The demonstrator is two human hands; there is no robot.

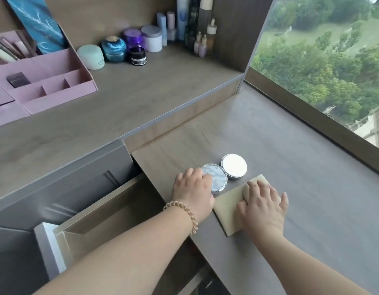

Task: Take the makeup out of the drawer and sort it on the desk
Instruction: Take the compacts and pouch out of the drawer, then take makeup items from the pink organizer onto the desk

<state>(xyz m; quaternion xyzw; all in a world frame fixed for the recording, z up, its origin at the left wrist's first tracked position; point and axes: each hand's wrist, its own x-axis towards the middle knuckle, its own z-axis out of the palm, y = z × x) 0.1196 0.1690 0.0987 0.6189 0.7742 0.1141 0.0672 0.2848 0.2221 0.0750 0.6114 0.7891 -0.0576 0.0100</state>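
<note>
Wood-grain desk, raised shelf behind; large window at right, daylight, trees outside.

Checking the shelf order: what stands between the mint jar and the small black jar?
A blue ribbed jar with a gold cap, seen in the head view.

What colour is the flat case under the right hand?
The case is pale cream, clearest in the head view.
</note>
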